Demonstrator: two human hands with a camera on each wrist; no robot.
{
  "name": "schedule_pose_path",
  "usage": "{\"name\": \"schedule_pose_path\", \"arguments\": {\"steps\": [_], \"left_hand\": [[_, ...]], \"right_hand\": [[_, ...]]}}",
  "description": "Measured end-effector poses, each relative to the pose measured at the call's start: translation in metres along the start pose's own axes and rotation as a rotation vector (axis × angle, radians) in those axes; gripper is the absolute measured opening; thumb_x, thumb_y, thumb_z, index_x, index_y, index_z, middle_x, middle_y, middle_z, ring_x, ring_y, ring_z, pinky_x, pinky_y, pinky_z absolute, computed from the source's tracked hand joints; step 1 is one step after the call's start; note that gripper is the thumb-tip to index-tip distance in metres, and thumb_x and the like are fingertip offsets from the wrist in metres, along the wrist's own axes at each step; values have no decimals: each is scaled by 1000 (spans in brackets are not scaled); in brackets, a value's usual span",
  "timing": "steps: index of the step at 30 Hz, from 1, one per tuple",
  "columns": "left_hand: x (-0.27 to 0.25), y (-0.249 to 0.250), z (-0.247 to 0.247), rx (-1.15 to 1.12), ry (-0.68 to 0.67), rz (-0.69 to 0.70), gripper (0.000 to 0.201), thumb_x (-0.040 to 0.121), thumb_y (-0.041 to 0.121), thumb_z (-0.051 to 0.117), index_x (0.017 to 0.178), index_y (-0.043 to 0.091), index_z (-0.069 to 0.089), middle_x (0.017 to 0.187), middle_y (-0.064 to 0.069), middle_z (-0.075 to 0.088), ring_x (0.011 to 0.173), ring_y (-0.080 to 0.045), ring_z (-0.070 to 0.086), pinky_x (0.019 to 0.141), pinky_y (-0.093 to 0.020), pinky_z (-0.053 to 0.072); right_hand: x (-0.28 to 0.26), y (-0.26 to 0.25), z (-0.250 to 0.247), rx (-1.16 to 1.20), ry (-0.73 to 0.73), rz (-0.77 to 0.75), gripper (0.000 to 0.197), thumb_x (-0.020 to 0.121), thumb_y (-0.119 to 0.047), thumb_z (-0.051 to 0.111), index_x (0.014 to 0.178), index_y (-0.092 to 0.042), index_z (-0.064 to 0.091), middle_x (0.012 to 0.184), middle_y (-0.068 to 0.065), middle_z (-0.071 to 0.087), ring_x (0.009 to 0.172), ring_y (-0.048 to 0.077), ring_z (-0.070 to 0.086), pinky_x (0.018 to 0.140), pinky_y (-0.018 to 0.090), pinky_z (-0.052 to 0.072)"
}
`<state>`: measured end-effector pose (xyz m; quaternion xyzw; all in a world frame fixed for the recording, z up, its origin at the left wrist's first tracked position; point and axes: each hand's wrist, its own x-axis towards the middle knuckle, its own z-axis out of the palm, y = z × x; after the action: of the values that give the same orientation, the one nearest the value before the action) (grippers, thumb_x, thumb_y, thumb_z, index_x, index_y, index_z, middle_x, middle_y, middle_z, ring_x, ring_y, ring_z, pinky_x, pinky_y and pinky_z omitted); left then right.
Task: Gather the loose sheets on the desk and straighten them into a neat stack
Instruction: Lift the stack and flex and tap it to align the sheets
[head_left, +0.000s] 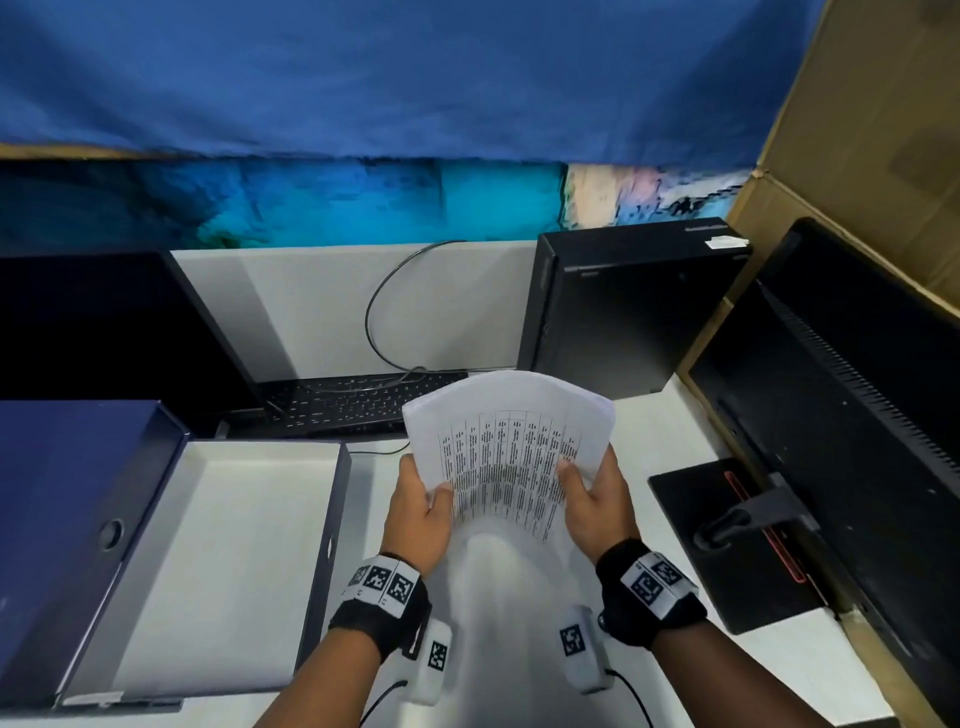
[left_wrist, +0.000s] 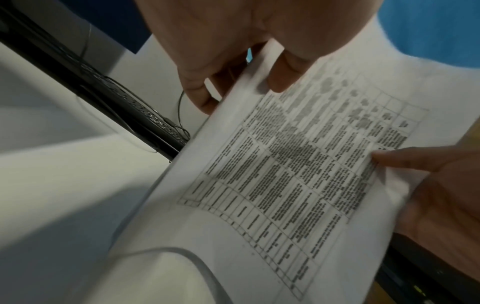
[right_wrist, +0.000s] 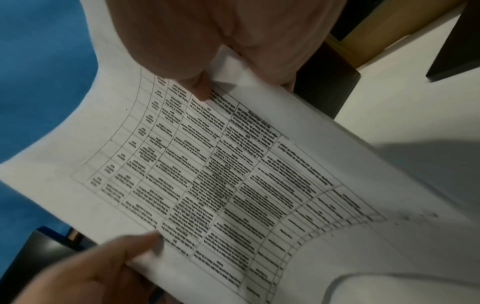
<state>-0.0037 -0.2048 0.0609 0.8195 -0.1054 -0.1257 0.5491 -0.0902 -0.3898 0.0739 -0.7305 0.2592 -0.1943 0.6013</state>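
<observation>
A stack of white sheets (head_left: 506, 447) printed with a table is held up above the desk, its top face toward me and its lower edge blurred. My left hand (head_left: 423, 506) grips the stack's left side, thumb on the printed face, fingers behind. My right hand (head_left: 592, 493) grips the right side the same way. In the left wrist view the sheets (left_wrist: 298, 174) run across the frame with my left hand (left_wrist: 246, 61) pinching the near edge. In the right wrist view the sheets (right_wrist: 207, 174) fill the middle, pinched by my right hand (right_wrist: 221, 67).
An open dark blue box (head_left: 208, 561) with a white inside lies at the left. A black keyboard (head_left: 353, 402) and cable sit behind the sheets, a black computer case (head_left: 623, 312) at the back right. A monitor with its stand base (head_left: 727, 535) stands at the right.
</observation>
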Motion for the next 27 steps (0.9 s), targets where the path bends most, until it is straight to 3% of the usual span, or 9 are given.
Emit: {"name": "schedule_pose_path", "arguments": {"steps": [2,5,9,12,15,18,21,23,27], "left_hand": [[0,-1,-6,-9,-12,-16,26,93,7,52,112,23,43,108,8,64,96,-12,62,69,-4,41],[-3,-6,-10,20,-58,-17,25,94,15,54,114,28,49,107,14,66,99,-5,64,84,-21,47],[-7,5,-7,32,-58,-15,28,96,19,51,123,28,50,112,11,65,98,3,60,92,-20,47],[-7,16,1,28,-36,-29,36,97,19,49,133,16,47,119,5,65,103,-6,62,99,-28,46],[-13,26,10,-59,-46,-67,35,98,17,48,133,21,48,119,11,65,110,-3,60,103,-27,42],[-21,40,19,-160,-27,-102,31,98,13,47,121,33,51,107,22,65,99,8,60,93,-19,42],[-23,47,29,-248,62,-145,33,96,11,49,127,24,54,111,11,69,105,-3,63,100,-31,44],[-24,48,34,-288,120,-170,35,94,14,52,128,22,55,116,5,69,111,-14,62,105,-40,43],[-36,48,39,-300,145,-205,43,83,29,56,126,29,57,119,7,69,114,-15,61,107,-45,42]], "right_hand": [[8,-8,-7,35,4,2,24,96,-12,55,120,-17,55,107,-9,69,100,5,66,74,13,54],[24,-24,-21,112,39,-17,31,96,-12,56,126,-14,57,117,-1,70,111,16,65,94,38,54],[43,-50,-41,243,-7,-69,34,96,-7,56,129,-16,57,123,1,69,115,18,64,99,41,49],[48,-56,-55,269,-39,-81,34,94,-8,58,122,-29,58,123,-4,68,117,15,63,102,41,48],[45,-49,-70,281,-82,-67,38,91,-13,64,126,-27,56,127,-3,67,121,16,61,104,43,45],[29,-33,-78,225,-182,25,35,89,-10,66,122,-22,61,120,-3,71,116,19,64,101,42,49],[5,-14,-79,152,-298,128,33,90,-4,63,112,-28,63,111,-7,74,111,18,67,93,39,55],[-8,-6,-80,180,-352,207,37,93,-2,58,117,-30,58,116,-7,71,109,20,67,79,43,60],[-10,-6,-87,170,-365,164,40,95,-2,52,122,-32,52,118,-7,67,93,19,71,60,43,61]]}}
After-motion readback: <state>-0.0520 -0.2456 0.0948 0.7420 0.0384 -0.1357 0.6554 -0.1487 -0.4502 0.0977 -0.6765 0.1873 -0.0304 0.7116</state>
